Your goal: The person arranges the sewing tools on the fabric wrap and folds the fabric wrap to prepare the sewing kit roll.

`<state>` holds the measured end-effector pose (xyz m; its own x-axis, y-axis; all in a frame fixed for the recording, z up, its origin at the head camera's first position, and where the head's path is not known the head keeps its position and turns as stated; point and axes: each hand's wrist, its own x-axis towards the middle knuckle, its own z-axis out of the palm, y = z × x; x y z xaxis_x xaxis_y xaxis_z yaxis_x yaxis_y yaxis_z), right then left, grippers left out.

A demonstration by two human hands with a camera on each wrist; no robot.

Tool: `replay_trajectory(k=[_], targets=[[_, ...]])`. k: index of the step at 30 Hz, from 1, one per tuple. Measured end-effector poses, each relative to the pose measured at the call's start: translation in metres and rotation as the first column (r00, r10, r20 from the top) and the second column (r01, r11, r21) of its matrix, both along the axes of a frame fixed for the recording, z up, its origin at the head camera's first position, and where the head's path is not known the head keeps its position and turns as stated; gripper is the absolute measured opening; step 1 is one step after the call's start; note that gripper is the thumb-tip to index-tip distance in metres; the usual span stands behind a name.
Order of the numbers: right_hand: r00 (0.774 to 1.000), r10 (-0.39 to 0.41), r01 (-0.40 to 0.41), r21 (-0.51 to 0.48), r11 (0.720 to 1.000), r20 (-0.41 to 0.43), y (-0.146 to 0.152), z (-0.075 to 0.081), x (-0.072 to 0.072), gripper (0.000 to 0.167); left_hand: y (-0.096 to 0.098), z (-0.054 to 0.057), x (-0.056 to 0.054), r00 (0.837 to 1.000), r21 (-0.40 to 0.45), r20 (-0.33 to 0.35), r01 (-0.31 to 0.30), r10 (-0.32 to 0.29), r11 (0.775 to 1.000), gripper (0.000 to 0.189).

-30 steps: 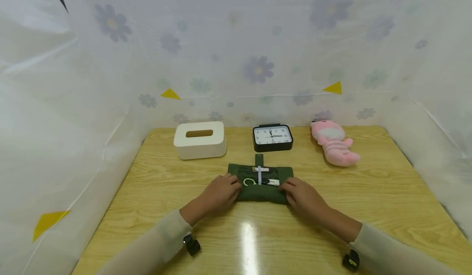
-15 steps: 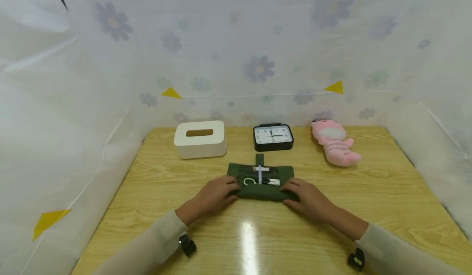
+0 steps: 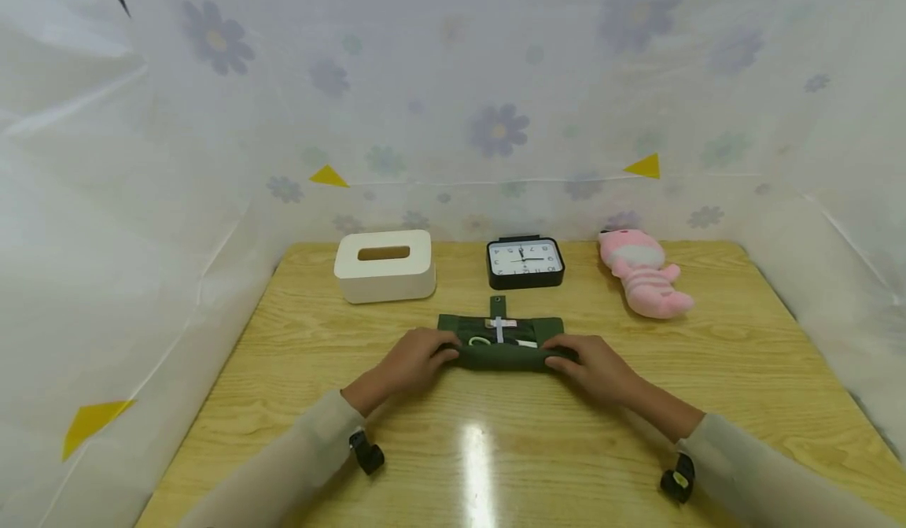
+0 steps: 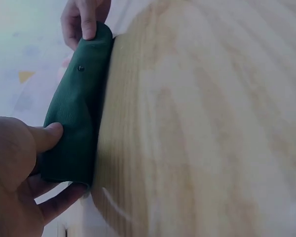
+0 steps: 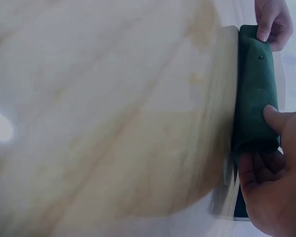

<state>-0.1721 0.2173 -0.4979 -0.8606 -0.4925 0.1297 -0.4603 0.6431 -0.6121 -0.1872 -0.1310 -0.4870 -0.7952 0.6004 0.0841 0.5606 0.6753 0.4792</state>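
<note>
A dark green roll-up pouch [image 3: 502, 358] lies on the table, its near side rolled into a thick fold. Behind the fold its inner face shows a light green handle loop [image 3: 480, 341], a white band [image 3: 499, 329] and a snap strap [image 3: 498, 306] pointing away. My left hand [image 3: 416, 361] grips the fold's left end; my right hand [image 3: 596, 367] grips the right end. In the left wrist view, the thumb presses the outside of the roll [image 4: 71, 111] with fingers beneath. The right wrist view shows the same hold on the roll [image 5: 256, 98], near a metal snap.
Along the back of the wooden table [image 3: 304, 465] stand a white tissue box [image 3: 385, 268], a black-framed clock [image 3: 525, 262] with its dial upside down, and a pink plush toy [image 3: 642, 275]. A flowered plastic sheet [image 3: 425, 119] hangs behind and at both sides.
The near edge of the pouch has rolled farther away from me, covering more of the inner face. Both hands loosened, re-gripped the ends and moved slightly forward.
</note>
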Motion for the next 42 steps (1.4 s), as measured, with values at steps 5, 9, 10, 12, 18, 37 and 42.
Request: replay_trajectory(k=[5, 9, 10, 12, 18, 37, 42], targets=[[0.998, -0.014, 0.015, -0.027, 1.000, 0.058, 0.000, 0.001, -0.009, 0.022, 0.003, 0.004, -0.007, 0.992, 0.063, 0.125, -0.038, 0.030, 0.997, 0.022], [0.996, -0.015, 0.018, -0.029, 0.999, 0.092, -0.002, 0.004, -0.015, 0.022, 0.007, 0.005, -0.012, 0.987, 0.077, 0.157, -0.039, 0.026, 0.996, 0.024], [0.995, -0.016, 0.019, -0.030, 0.999, 0.098, -0.002, 0.005, -0.017, 0.022, 0.009, 0.005, -0.013, 0.987, 0.079, 0.158, -0.037, 0.024, 0.996, 0.024], [0.994, -0.014, 0.017, -0.030, 0.999, 0.105, -0.003, 0.006, -0.020, 0.021, 0.011, 0.005, -0.017, 0.986, 0.088, 0.165, -0.034, 0.019, 0.996, 0.025], [0.990, 0.007, -0.002, -0.036, 0.999, 0.143, -0.008, 0.006, -0.029, 0.023, 0.010, 0.011, -0.025, 0.977, 0.057, 0.211, -0.023, 0.011, 0.998, 0.027], [0.984, 0.162, -0.152, 0.121, 0.981, -0.080, -0.012, -0.001, -0.010, 0.019, 0.041, 0.018, 0.020, 0.982, -0.504, -0.143, 0.037, -0.125, 0.863, 0.062], [0.972, 0.199, -0.178, 0.161, 0.971, -0.123, -0.010, -0.001, -0.003, 0.025, 0.046, 0.016, 0.027, 0.967, -0.507, -0.197, 0.040, -0.161, 0.861, 0.051]])
